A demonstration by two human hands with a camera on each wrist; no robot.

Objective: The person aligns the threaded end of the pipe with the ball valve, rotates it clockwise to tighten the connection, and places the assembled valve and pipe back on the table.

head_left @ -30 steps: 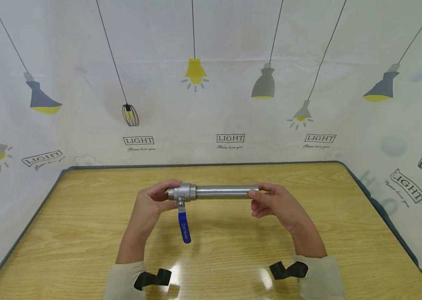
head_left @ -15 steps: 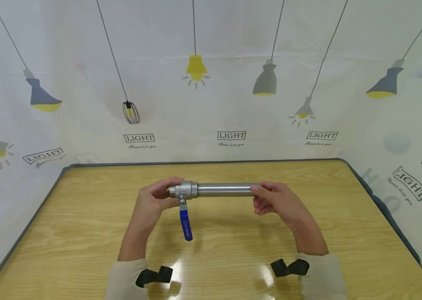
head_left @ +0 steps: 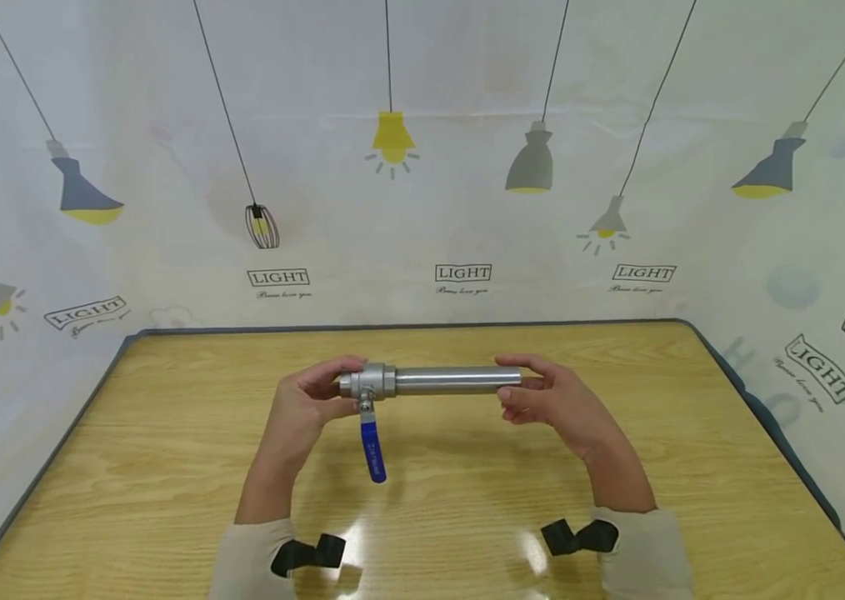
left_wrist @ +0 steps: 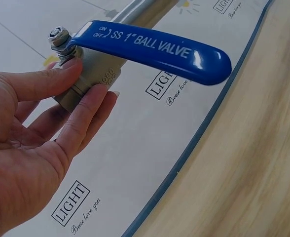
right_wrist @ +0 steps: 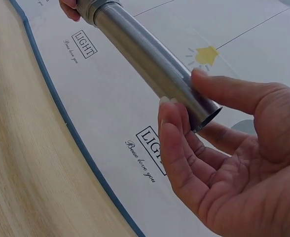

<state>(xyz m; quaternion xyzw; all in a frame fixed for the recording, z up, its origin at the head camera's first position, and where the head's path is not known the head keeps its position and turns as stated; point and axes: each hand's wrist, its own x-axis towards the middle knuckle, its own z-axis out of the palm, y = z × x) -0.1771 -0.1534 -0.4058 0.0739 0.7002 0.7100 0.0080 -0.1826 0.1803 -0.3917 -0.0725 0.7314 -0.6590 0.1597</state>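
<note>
The head view shows two pale sleeves [head_left: 253,562] nearest, with black straps [head_left: 307,555] at the cuffs. Beyond them, the left hand [head_left: 298,408] grips a silver metal ball valve [head_left: 374,382], thumb and fingers curled about its outer end. The right hand [head_left: 561,404] loosely holds the far end of a smooth silver steel pipe [head_left: 452,380], thumb and fingers bent around it with the palm well apart. The pipe meets the valve's faceted collar; both are held level above the pale yellow wood-grain table [head_left: 130,467], between the hands. A flat blue lever [head_left: 373,450] hangs toward the wearer, its lettering too small to read here.

The left wrist view makes that lettering plain: white "ON", "OFF" and "BALL VALVE". It also shows a shiny nut [left_wrist: 58,35] fixing the lever to the stem, and raised marks on the duller, grey valve body. Only the right wrist view looks at the pipe's open, hollow mouth, with a thin rim and brushed sheen along the tube.

Farthest back, past the table's dark blue edge [head_left: 422,325], stands a white backdrop [head_left: 332,75] printed with lamps and the word "LIGHT".
</note>
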